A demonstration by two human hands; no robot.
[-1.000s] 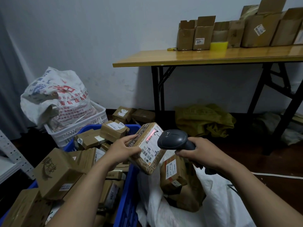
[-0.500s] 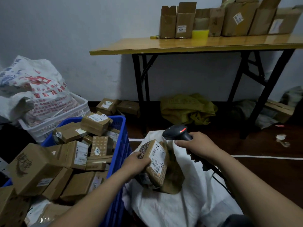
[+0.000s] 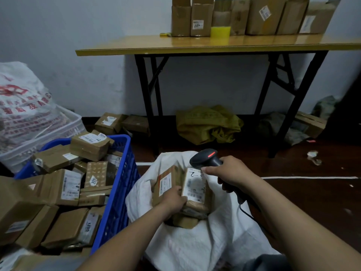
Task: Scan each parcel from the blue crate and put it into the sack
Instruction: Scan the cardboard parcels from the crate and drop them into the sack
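Drop-off step, I'd say: L grip (image 3: 173, 200) clasps the parcel (image 3: 195, 187) low in the sack (image 3: 195, 251) mouth, R grip (image 3: 232, 173) just beyond it clenched round the scanner (image 3: 205, 158); next prob. let go & reach left of that grip to the crate (image 3: 119, 192) for another.

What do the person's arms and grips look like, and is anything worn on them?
The left forearm and the right forearm are bare up to the picture's edge: no sleeves show. The left grip and the right grip are bare hands, without gloves. No watch, wristband or ring shows.
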